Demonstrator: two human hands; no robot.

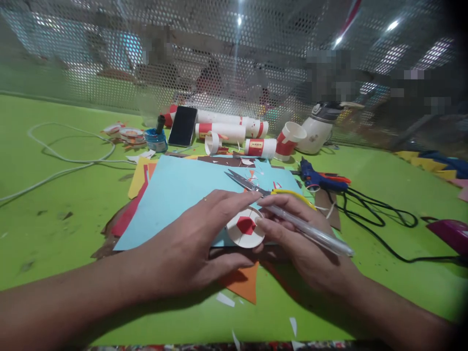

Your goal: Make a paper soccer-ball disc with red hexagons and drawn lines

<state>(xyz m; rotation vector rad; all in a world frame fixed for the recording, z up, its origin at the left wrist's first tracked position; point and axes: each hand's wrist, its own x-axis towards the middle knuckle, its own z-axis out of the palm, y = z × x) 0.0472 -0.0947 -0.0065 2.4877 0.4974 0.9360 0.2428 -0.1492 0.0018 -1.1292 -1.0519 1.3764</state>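
Note:
My left hand (199, 234) rests on a light blue paper sheet (175, 195), its fingers pressed on the rim of a white paper disc (244, 233) that bears a red pentagon. In my right hand (292, 234) is a clear pen (310, 231), held in a writing grip with its tip at the disc's right edge. Scissors with yellow handles (252, 185) lie on the blue sheet just behind both hands.
Coloured paper sheets stick out under the blue one, an orange piece (243, 282) nearest me. Behind stand white and red paper tubes (223, 131), a phone (183, 126), a blue ink pot (156, 140) and a white cup (290, 139). A blue glue gun (321, 180) with a black cable lies on the right.

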